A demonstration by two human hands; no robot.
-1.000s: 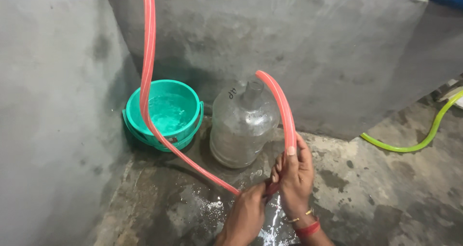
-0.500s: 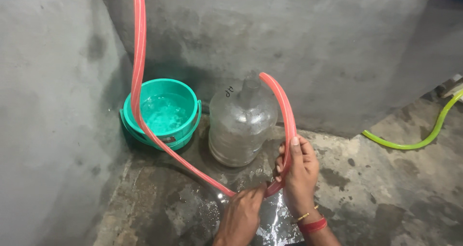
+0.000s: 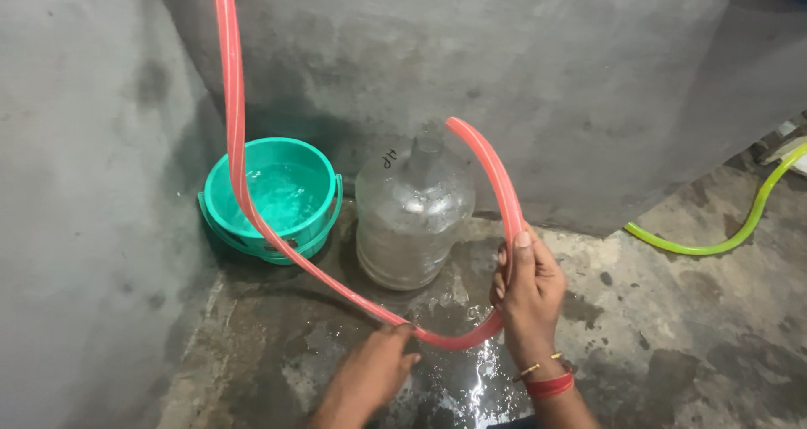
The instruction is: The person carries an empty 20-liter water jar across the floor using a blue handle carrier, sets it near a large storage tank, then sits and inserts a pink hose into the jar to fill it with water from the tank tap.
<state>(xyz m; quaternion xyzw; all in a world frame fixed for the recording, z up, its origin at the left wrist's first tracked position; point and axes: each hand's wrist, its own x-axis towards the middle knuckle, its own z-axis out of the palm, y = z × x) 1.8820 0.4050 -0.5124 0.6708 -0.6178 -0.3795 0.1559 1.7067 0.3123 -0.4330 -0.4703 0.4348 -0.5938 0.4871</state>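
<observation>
A long red hose (image 3: 238,168) comes down from the top, passes in front of a green bucket (image 3: 315,227), loops low and curves back up, its end over the neck of a large clear water jug (image 3: 412,219). My right hand (image 3: 530,299), with bangles on the wrist, grips the rising part of the hose next to the jug. My left hand (image 3: 370,374) touches the low bend of the hose; whether its fingers close around it I cannot tell. The jug holds some water and stands on the wet floor right of the bucket.
The bucket holds water and sits in the corner between two grey concrete walls (image 3: 588,84). A green hose (image 3: 723,240) lies on the concrete floor at the right. Water shines on the floor (image 3: 479,387) below my hands.
My hands with the hose loop have shifted slightly right and lower, and the hose end still arcs over the jug. The bucket and jug have not moved.
</observation>
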